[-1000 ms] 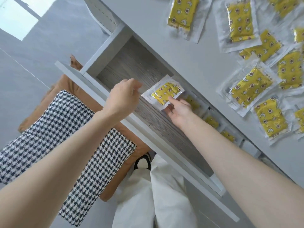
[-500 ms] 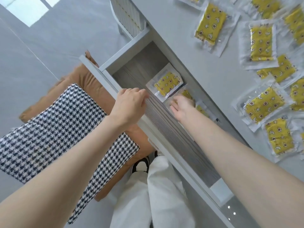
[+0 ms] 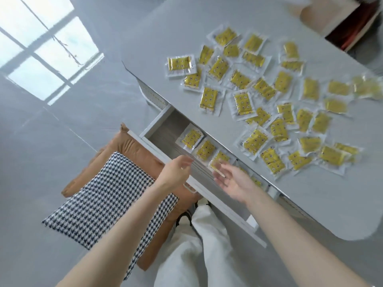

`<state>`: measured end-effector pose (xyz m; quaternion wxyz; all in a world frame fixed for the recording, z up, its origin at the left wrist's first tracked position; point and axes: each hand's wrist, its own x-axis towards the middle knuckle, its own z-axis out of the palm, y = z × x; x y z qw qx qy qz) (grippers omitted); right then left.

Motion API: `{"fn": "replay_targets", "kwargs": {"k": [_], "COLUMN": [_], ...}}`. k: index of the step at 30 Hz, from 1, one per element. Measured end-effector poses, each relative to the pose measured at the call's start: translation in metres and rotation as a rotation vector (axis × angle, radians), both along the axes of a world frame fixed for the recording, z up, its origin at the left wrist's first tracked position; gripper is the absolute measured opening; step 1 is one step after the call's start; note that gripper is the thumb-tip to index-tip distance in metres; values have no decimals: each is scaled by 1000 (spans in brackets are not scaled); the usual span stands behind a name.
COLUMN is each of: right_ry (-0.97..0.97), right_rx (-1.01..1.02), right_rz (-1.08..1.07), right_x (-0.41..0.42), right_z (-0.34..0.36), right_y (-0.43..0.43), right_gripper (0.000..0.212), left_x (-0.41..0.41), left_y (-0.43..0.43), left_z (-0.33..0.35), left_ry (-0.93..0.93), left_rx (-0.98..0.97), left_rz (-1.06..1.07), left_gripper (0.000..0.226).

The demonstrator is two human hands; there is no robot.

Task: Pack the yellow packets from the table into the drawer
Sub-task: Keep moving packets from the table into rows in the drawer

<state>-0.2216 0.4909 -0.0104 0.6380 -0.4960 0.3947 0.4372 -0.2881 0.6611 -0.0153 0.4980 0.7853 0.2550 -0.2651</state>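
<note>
Hands are hovering over the open drawer, neither one gripping anything. The right hand (image 3: 233, 181) is spread palm-up with its fingers (image 3: 217, 172) loose, hanging just above the row of yellow printed packets in clear plastic sleeves that is lying inside the grey-floored white pull-out drawer (image 3: 165, 129); it is empty, and its pose reads as a hand between a drop and the next reach. The left hand (image 3: 176, 170) is loosely curled above the drawer's white front panel (image 3: 207, 193), close to the rim but not clearly touching it, probably placed there to steady the drawer or keep it from sliding shut. Inside, the nearest drawer packet (image 3: 219, 160) is sitting just beyond the right fingertips, a second drawer packet (image 3: 205, 149) is lying beside it, and a third drawer packet (image 3: 191, 138) is resting nearest the far end; they are running edge to edge along the back wall, which looks like a way of saving floor space for the many to come. More yellow is showing further along the row under the right wrist, too hidden to count. Beyond the drawer, the pale grey table (image 3: 186, 21) is carrying a wide scatter of loose yellow packets (image 3: 257, 139), some overlapping, the closest just past the table edge above the drawer. Most of the job seems to be remaining. Below the arms, a houndstooth cushion (image 3: 107, 195) is lying on a tan padded seat (image 3: 132, 146).
</note>
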Motion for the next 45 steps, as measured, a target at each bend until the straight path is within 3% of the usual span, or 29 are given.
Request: {"fn": "replay_targets", "kwargs": {"k": [6,13,25,32,39,45], "right_ry": [-176,-330,-420,-504,-524,-551], "right_rx": [104,57,-118,-235,-255,-268], "right_rz": [-31,14,-137,-107,-141,-67], "right_x": [-23,-59,-96,-105,-74,2], "right_z": [115,202,249,286,312,313], "right_y": [-43,-117,-331,-483,-574,-609], "right_gripper": [18,17,22,23,23,22], "left_x": [-23,-30,-18,-8,26,78], "left_y": [-31,-95,-299,-448,-526,-560], "left_z": [93,179,241,271,290,282], "left_ry": [47,31,8,-53,-104,-129], "left_rx": [-89,-191,-195,-290,-266,-214], "left_rz": [68,109,-103,25,-26,-28], "left_gripper": [32,31,33,34,35,34]}}
